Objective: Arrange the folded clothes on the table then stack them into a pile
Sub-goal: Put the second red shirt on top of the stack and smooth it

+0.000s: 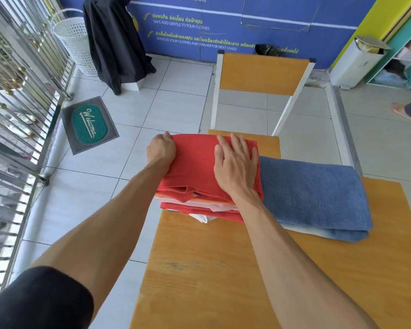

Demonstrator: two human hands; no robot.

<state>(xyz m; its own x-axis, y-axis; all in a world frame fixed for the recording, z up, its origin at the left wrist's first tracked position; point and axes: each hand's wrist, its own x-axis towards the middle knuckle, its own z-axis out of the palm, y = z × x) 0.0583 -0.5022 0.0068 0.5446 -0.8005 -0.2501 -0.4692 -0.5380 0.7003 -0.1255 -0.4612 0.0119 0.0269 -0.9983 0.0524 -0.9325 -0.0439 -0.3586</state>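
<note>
A pile of folded clothes lies at the far left corner of the wooden table (223, 269); its top piece is a red garment (195, 162), with red, white and orange layers under it. My left hand (161, 150) curls around the pile's left edge, gripping it. My right hand (236, 162) lies flat with fingers spread on top of the red garment, at its right side. Right beside the pile lies a folded blue towel (313, 195) on top of a white folded piece (304, 230), touching the pile's right edge.
A wooden chair (263, 74) stands just behind the table's far edge. Tiled floor drops off to the table's left, with a green welcome mat (89, 124) and a metal gate (17, 115). A white basket (74, 41), a dark hanging garment (114, 41) and a white bin (356, 62) stand by the wall.
</note>
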